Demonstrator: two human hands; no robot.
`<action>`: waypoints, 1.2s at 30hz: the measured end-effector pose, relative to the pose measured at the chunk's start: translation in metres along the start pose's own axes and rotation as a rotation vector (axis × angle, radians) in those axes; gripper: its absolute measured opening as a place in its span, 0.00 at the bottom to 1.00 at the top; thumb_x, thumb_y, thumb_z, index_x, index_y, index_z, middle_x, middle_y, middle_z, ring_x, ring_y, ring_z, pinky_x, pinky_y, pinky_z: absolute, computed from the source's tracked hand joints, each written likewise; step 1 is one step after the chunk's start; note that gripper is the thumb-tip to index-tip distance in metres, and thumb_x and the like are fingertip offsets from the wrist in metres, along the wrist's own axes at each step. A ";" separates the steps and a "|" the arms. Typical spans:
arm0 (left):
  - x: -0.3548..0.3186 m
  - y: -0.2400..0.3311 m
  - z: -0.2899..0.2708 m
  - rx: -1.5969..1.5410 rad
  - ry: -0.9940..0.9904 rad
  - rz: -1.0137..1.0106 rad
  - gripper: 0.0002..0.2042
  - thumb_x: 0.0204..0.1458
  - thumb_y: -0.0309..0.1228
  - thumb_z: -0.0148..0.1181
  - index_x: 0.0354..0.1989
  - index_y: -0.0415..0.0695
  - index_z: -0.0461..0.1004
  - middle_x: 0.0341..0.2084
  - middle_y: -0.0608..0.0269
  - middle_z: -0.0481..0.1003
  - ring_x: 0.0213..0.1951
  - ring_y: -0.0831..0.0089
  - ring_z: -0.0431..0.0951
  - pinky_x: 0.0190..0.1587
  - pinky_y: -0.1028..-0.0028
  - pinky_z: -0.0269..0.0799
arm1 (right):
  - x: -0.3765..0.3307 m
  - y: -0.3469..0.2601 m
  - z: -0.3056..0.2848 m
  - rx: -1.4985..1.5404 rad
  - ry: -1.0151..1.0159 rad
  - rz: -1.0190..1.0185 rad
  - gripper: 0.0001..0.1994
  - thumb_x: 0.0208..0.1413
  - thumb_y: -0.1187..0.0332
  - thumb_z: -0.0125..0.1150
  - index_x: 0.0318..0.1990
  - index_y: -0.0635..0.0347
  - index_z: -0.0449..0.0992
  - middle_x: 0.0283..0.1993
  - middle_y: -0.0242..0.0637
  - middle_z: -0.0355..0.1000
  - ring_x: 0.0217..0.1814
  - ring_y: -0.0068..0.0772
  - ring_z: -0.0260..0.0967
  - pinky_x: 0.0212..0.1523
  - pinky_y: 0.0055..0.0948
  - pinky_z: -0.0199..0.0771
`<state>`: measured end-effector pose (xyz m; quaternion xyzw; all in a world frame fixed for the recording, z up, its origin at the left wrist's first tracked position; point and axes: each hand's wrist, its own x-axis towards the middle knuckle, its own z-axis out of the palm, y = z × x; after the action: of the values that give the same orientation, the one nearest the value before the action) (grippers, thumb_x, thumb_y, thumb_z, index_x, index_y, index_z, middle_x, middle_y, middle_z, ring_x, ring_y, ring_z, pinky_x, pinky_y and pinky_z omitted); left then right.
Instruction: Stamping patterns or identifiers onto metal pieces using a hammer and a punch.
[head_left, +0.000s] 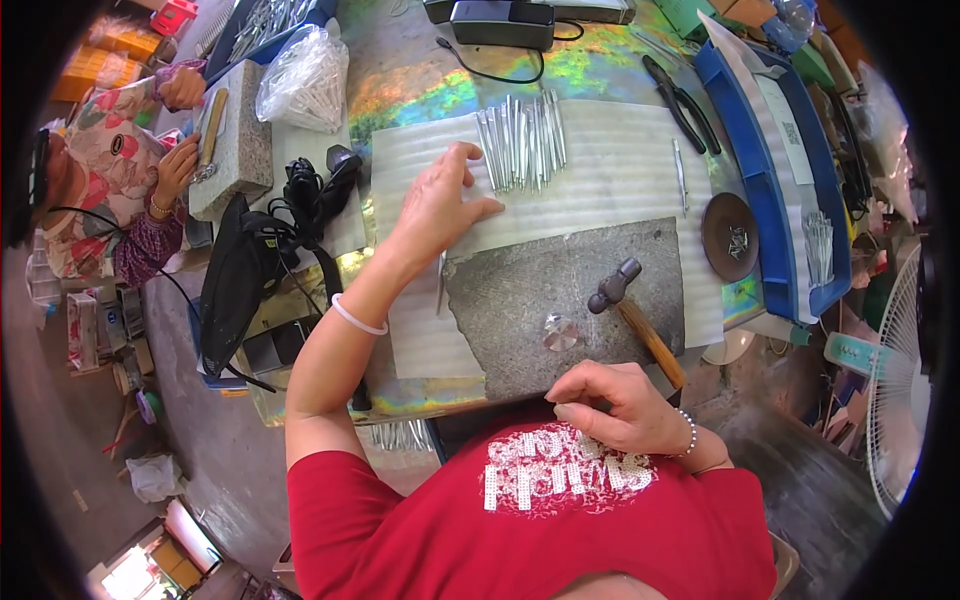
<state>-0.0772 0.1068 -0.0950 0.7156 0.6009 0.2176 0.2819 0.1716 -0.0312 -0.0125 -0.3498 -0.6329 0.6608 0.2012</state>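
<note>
Workbench clutter includes a blue tray (770, 200) with papers and rods (521, 140) nearby, left hand (440, 205) open beside them, right hand (615, 405) loosely curled, apparently empty.

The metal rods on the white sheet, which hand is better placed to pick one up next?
Probably the left. The left hand already rests on the white sheet with fingertips right beside the metal rods. The right hand is curled near the body, below the stone slab.
</note>
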 end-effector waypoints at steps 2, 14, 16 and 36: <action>0.001 0.005 0.002 0.049 0.006 0.005 0.25 0.39 0.35 0.68 0.47 0.43 0.65 0.29 0.58 0.71 0.31 0.64 0.73 0.35 0.68 0.68 | 0.001 -0.002 0.002 -0.051 -0.031 -0.036 0.07 0.53 0.73 0.58 0.37 0.65 0.70 0.29 0.40 0.72 0.29 0.34 0.73 0.30 0.27 0.71; 0.000 -0.004 0.005 -0.017 0.069 0.044 0.19 0.41 0.35 0.68 0.39 0.40 0.70 0.27 0.59 0.72 0.27 0.68 0.71 0.30 0.69 0.67 | 0.002 -0.001 0.005 -0.141 -0.047 -0.083 0.07 0.52 0.73 0.58 0.37 0.65 0.71 0.30 0.42 0.72 0.31 0.38 0.73 0.31 0.29 0.71; -0.008 -0.005 -0.003 -0.127 0.092 0.062 0.17 0.43 0.31 0.67 0.40 0.40 0.71 0.25 0.62 0.71 0.21 0.76 0.69 0.25 0.75 0.66 | 0.000 -0.002 0.002 -0.172 0.001 -0.125 0.06 0.52 0.73 0.58 0.36 0.65 0.71 0.30 0.42 0.72 0.30 0.38 0.73 0.30 0.29 0.71; -0.091 -0.009 -0.004 0.157 0.042 -0.174 0.06 0.45 0.26 0.59 0.26 0.38 0.69 0.24 0.48 0.73 0.29 0.50 0.74 0.33 0.60 0.69 | -0.012 0.020 -0.021 -1.109 0.528 0.056 0.23 0.41 0.78 0.55 0.49 0.65 0.63 0.42 0.46 0.62 0.44 0.48 0.64 0.42 0.40 0.68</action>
<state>-0.1028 0.0193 -0.0956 0.6758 0.6817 0.1598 0.2303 0.1983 -0.0280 -0.0286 -0.5708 -0.8016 0.1291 0.1219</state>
